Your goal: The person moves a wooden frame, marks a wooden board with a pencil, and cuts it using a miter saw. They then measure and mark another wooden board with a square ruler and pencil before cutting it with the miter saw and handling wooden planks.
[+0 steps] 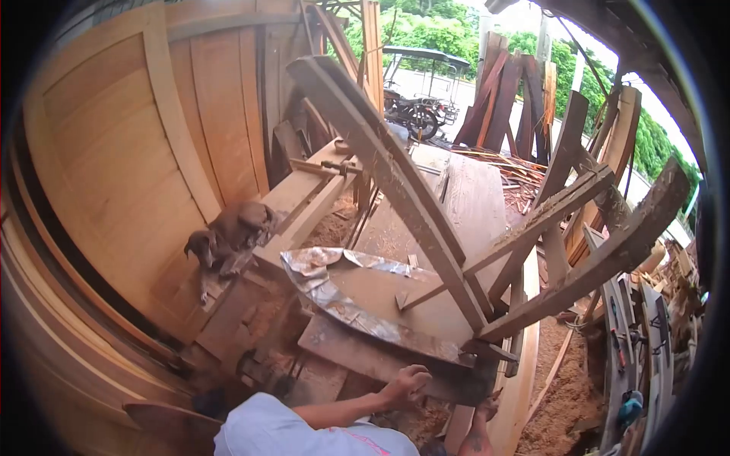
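Wood fills this open shed: tall door panels [129, 167] lean on the left, sawdust [563, 403] covers the floor, and a motorbike [414, 114] stands outside by the trees. A dog [228, 239] lies on a board near the panels.

In the middle lies a long curved plank [380, 349], with its far part under a crumpled metal sheet [327, 281]. Its near end points to the person, low in the view, and a frame of rough beams [380, 159] leans above it.

The left hand [407, 384] is on this near end, with the fingers curled closed over the top edge. The right hand [489, 403] is just beside the same end, on the other side. It is mostly hidden by the wood, so I cannot tell whether it grips or only touches.

I judge the plank to be heavy and fully stiff: it is thick, long timber and will not bend. The surface looks rough and dusty, so it should not slip, but splinters are likely. The curve may make it roll or swing when lifted. The best hold seems to be at the near end, one hand on each edge, well away from the loose sheet, whose edges look sharp.
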Motion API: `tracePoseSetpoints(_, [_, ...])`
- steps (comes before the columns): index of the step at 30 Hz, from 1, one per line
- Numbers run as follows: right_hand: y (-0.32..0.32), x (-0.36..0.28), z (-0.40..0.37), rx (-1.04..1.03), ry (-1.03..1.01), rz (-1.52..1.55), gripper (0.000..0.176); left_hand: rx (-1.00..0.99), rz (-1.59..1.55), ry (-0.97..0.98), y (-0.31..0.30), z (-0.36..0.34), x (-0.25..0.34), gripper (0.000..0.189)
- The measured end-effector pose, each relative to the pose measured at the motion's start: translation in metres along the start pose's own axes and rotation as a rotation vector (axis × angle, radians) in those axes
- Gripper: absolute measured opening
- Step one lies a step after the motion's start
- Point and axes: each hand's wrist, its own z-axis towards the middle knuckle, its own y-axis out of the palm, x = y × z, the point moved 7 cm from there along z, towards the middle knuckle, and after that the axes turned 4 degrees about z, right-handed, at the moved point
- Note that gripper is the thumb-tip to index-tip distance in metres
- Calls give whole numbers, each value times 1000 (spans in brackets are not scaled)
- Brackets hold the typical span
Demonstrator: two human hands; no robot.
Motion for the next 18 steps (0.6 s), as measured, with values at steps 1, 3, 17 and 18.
tracePoseSetpoints(1, [-8, 17, -9, -30, -8, 16, 57, -54, 43, 66, 13, -19, 6, 29])
tracePoseSetpoints(3, [-29, 60, -29, -88, -6, 47, 58, -99, 90, 125, 22, -53, 14, 28])
tracePoseSetpoints(17, [-194, 366, -230, -357, 563, 189, 70, -765, 89, -908, 27, -401, -76, 80])
tracePoseSetpoints(18, [-203, 379, -243, -352, 610, 196, 71, -802, 94, -885, 26, -404, -73, 80])
